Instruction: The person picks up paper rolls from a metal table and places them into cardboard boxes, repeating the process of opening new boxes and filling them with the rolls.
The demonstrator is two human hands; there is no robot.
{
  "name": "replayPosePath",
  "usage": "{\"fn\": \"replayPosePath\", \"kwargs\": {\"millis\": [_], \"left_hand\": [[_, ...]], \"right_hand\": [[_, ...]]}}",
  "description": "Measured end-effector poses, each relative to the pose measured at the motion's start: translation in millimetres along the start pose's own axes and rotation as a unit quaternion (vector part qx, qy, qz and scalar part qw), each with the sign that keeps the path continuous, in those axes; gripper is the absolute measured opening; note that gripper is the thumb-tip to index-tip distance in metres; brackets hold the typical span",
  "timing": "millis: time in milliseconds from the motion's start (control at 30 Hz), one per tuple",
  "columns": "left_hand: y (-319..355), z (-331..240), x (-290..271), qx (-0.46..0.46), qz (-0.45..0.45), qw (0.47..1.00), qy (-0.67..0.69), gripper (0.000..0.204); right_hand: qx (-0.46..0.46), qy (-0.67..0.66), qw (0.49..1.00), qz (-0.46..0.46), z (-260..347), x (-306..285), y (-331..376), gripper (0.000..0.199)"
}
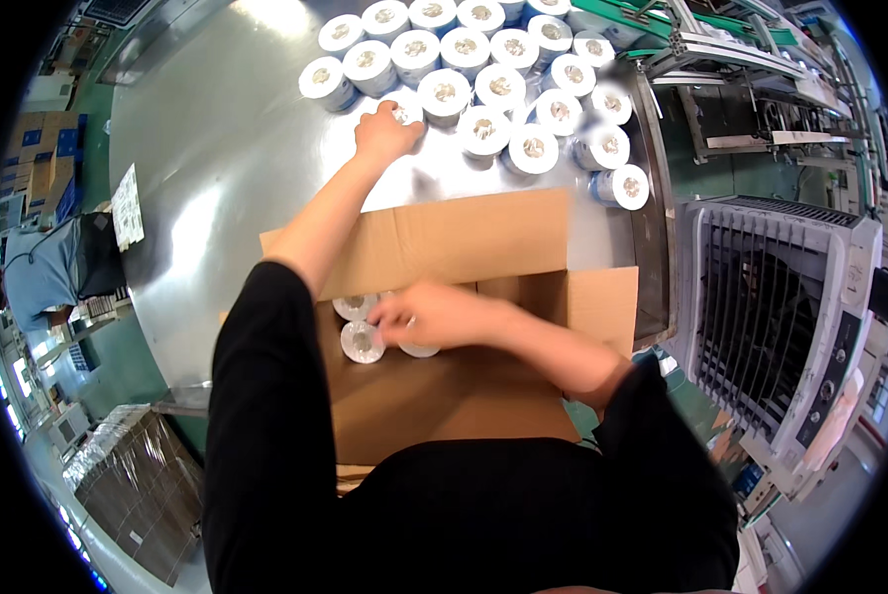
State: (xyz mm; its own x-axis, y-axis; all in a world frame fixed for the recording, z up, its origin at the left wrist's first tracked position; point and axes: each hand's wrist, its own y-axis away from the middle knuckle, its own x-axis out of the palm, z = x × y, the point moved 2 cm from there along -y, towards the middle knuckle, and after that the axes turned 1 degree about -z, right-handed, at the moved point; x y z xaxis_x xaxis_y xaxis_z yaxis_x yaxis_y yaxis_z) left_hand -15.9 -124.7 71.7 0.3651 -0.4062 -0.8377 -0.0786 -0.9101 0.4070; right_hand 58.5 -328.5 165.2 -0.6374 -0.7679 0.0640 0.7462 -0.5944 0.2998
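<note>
Many wrapped paper rolls (pixel 445 91), white on top with blue on their sides, stand upright on the metal table (pixel 206 148). My left hand (pixel 385 135) reaches across to the near edge of this group, its fingers closed round one roll (pixel 404 111). Close in front of my body is an opened cardboard box (pixel 444 396) with its flaps spread. Several rolls (pixel 363 342) stand in its left part. Over them, inside the box, is my right hand (pixel 432 317), blurred by motion; whether it grips a roll I cannot make out.
The far box flap (pixel 464 238) stands up between box and table rolls. A raised edge (pixel 657 198) bounds the table's right side. Beyond it are a large grey fan unit (pixel 771 307) and a conveyor frame (pixel 741 54). At far left a person (pixel 52 267) bends over.
</note>
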Motion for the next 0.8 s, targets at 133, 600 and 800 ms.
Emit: {"fn": "replayPosePath", "kwargs": {"millis": [133,600,800], "left_hand": [[-79,-1,64,-0.062,0.074,0.995,-0.029,0.081],[-78,29,-54,0.019,-0.006,0.997,0.081,0.047],[98,95,-149,0.099,0.050,0.857,0.503,0.032]], "right_hand": [[0.078,0.147,0.843,-0.512,-19,-142,46,0.030],[0.245,0.196,0.818,-0.481,-215,-258,52,0.079],[0.193,0.189,0.825,-0.497,-183,-265,97,0.075]]}}
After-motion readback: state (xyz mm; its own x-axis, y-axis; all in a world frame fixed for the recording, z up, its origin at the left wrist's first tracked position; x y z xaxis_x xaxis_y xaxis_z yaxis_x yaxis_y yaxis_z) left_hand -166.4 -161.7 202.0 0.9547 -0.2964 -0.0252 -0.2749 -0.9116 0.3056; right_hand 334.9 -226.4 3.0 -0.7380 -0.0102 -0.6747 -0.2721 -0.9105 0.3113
